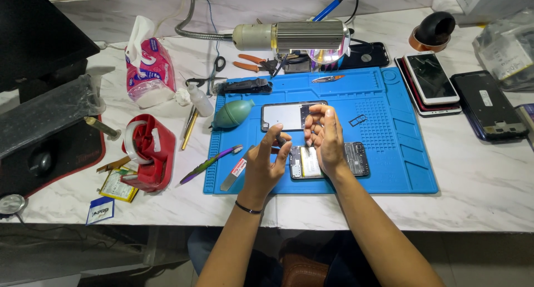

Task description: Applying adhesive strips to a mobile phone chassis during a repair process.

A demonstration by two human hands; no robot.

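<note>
A: Setting: a white marbled bench (473, 176) with a blue ribbed silicone mat (400, 153) under a gooseneck lamp (289, 36). Where is the work piece?

B: The opened phone (356, 156) lies flat on the mat, directly below the right hand (328, 139) and just right of the left hand (264, 164). Its back is off, showing a pale battery and dark boards.

A: State of the hands?

B: Both are raised over the phone, close together but not touching. The left fingers are curled as if pinching something small; what it is cannot be told. The right hand is held edge-on, fingers loosely bent, and clamps nothing visible.

A: Handling?

B: Judged light, stiff and fragile; best held by the frame edges, off the boards.

A: Surroundings?

B: A glossy back cover (289, 115) lies beyond the fingers, a flat metal pry tool (236, 173) and a purple-handled brush (208, 164) left of the left hand, and a small tray frame (357, 120) to the right.
</note>
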